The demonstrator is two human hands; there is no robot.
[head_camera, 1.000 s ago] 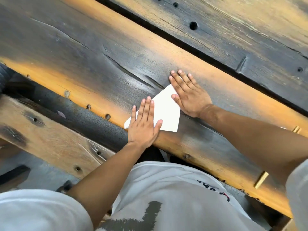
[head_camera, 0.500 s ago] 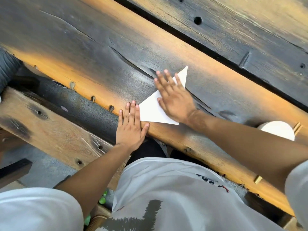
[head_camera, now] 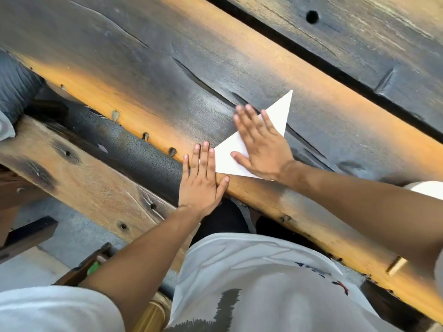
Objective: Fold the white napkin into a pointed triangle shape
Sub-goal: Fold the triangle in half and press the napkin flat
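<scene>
table (head_camera: 148,75): dark scorched wood with orange edges
napkin (head_camera: 279,113): white pointed triangle, flat near the table's front edge
right hand (head_camera: 262,144): spread flat, pressing on the napkin
left hand (head_camera: 200,180): flat, fingers together, beside the napkin's left corner

A heavy wooden table (head_camera: 167,75) fills most of the view, its planks dark and charred-looking in the middle and orange along the edges. A dark gap (head_camera: 318,65) separates two planks. Below runs a wooden bench (head_camera: 79,178) with knots and dark holes. Grey floor (head_camera: 69,238) shows beneath it.
</scene>
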